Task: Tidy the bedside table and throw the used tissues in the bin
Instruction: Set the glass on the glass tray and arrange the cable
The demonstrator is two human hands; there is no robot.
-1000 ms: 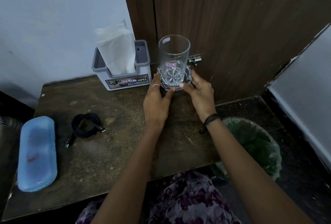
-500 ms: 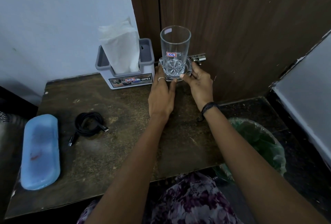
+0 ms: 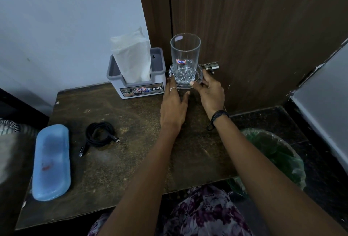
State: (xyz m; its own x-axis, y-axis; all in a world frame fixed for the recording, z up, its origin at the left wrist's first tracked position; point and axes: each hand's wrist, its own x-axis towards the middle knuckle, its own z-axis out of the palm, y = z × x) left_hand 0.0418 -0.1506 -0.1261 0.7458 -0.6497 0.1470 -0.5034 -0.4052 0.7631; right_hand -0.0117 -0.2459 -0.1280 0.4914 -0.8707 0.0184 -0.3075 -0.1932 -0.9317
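Observation:
A clear tumbler [image 3: 185, 54] with a small price sticker stands in a cut-glass saucer [image 3: 198, 76] at the back of the brown bedside table [image 3: 131, 169], against the wooden panel. My left hand [image 3: 173, 103] lies flat with straight fingers touching the saucer's left edge, thumb off it. My right hand [image 3: 210, 92] holds the saucer's right rim, thumb on the front and fingers curled behind. A grey tissue holder [image 3: 137, 86] with white tissues [image 3: 131, 56] sits just left of the glass. A green-lined bin [image 3: 273, 152] stands on the floor at the right.
A coiled black cable [image 3: 99, 135] and a blue oblong case [image 3: 50, 160] lie on the table's left part. A metal latch [image 3: 211, 66] sticks out of the wooden panel behind the saucer. A grey surface [image 3: 323, 100] rises at the far right.
Both hands have slid the saucer with the tumbler further back toward the wooden panel. My left thumb has come off the saucer's rim.

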